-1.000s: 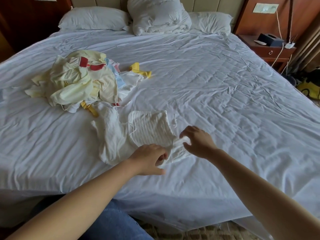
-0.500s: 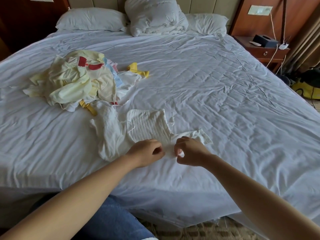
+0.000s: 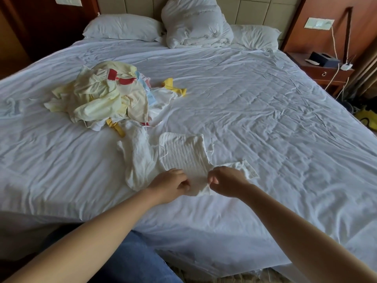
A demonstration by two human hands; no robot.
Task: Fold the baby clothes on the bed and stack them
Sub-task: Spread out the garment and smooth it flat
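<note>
Near the front edge of the bed (image 3: 204, 217), our left hand (image 3: 171, 183) and right hand (image 3: 227, 181) each pinching the white ribbed garment (image 3: 183, 154) at its near hem, unfolded pile (image 3: 102, 94) back-left, wide sheet (image 3: 275, 123) on our right

**Bed rundown**

Big bed (image 3: 265, 119), wrinkled white sheet all over. Along the far end: left pillow (image 3: 122, 27), bunched-up duvet (image 3: 193, 27), right pillow (image 3: 255, 36). Far left: messy heap of baby clothes (image 3: 98, 97), mostly pale yellow, yellow scrap (image 3: 173, 86) just right of it. Near middle: white ribbed garment (image 3: 183, 154) spread out, crumpled white garment (image 3: 136, 160) touching its left side.
</note>
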